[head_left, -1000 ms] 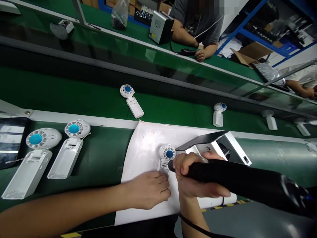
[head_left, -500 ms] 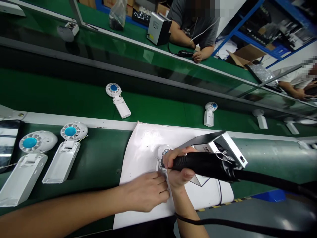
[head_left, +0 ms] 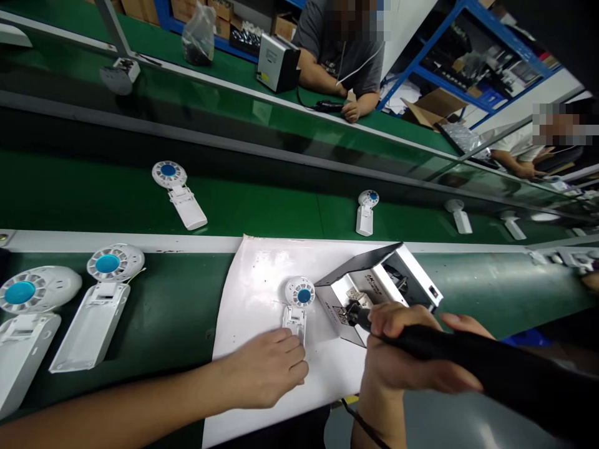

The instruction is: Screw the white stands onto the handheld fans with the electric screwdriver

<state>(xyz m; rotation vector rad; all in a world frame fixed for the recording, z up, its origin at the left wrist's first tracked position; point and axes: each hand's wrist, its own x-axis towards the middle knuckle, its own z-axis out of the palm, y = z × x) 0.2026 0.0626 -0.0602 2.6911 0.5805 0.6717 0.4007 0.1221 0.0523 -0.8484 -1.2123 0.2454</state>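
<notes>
My left hand point(head_left: 264, 368) is closed over the lower end of a small white handheld fan point(head_left: 294, 318) lying on a white sheet point(head_left: 253, 268). The fan's round head with a blue centre stays visible, and its handle is partly covered by my fingers. In my right hand point(head_left: 397, 355) is a black electric screwdriver point(head_left: 449, 349), wrapped by my fingers and pointing left. Its tip meets the front opening of a silver screw feeder point(head_left: 374, 280), beside the fan. Whether a screw sits on the bit is too small to tell.
Two larger white fans point(head_left: 100, 312) point(head_left: 35, 305) lie on the left. Beyond a white rail, several fans point(head_left: 187, 209) rest on a green conveyor belt point(head_left: 262, 206). Across the barrier a person point(head_left: 327, 68) sits by another feeder box point(head_left: 277, 62).
My right hand has carried the screwdriver from the fan rightward to the screw feeder. My left hand stays at the fan. The view has shifted slightly.
</notes>
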